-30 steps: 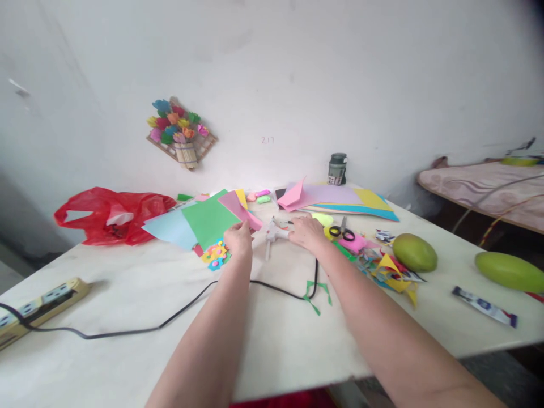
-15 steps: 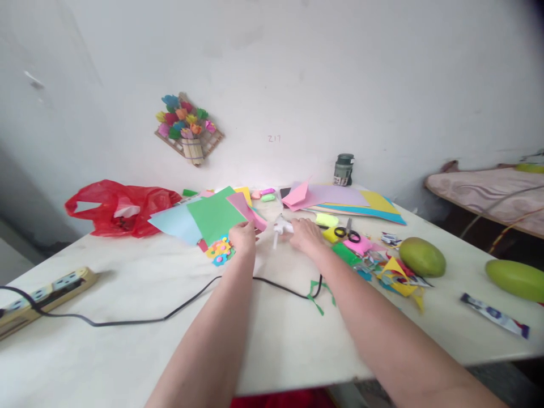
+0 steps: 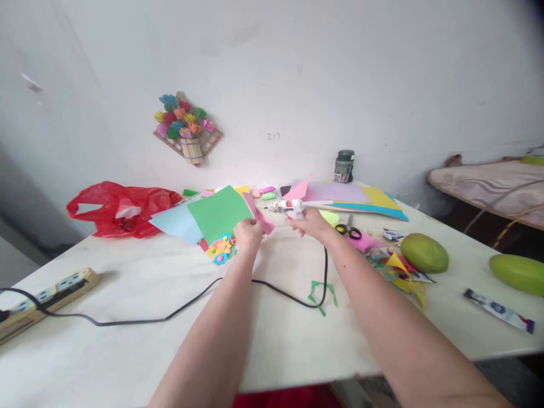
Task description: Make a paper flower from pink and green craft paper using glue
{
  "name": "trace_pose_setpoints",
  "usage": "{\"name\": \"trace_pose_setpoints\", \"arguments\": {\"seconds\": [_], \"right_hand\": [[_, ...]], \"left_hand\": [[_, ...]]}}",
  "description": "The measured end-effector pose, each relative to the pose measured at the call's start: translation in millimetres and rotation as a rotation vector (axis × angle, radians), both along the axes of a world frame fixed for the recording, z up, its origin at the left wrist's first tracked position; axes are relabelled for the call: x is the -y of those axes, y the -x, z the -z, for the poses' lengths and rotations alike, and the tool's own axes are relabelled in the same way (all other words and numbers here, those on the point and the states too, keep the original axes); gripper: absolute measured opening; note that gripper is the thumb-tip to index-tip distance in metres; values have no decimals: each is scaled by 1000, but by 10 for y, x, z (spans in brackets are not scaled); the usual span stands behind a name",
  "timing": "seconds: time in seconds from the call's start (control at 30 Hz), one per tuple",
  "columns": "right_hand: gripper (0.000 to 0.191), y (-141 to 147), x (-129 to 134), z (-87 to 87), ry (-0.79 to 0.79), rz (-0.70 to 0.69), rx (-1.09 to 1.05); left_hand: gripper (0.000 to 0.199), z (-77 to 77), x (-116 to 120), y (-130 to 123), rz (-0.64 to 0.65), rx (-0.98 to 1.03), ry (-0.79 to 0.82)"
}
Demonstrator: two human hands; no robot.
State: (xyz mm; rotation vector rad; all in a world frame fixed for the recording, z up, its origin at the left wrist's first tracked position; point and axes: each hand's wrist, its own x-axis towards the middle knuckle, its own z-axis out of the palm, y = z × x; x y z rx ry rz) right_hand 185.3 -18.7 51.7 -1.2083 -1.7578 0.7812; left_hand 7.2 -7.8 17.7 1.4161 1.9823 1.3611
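My right hand is closed around a white glue gun, held up over the middle of the table. Its nozzle points left and a clear glue stick juts from its back end. Between the fingers of my left hand is a piece of pink paper, pinched near its lower end. The nozzle is close to this paper; whether they touch I cannot tell. Beside my left hand lie small paper flowers in several colours, and a green sheet lies just behind.
A black cord runs across the table from the power strip. Scissors, paper scraps, green mangoes and a tube lie on the right. At the left is a red plastic bag.
My right hand has lifted the glue gun and turned it so its nozzle faces left. The pink paper in my left hand has shifted slightly right. The cord has moved with the gun.
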Motion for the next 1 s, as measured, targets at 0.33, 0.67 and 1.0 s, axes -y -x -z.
{"name": "trace_pose_setpoints", "arguments": {"seconds": [0.33,0.67,1.0], "right_hand": [[26,2,-15,15,-55,25,217],[28,21,65,-89,-141,150,489],[38,20,33,-59,-212,217,567]], "left_hand": [[15,-60,45,-40,46,2,-31],[18,-100,99,-77,-3,-191,-94],[19,-71,86,-83,24,-204,-124]]}}
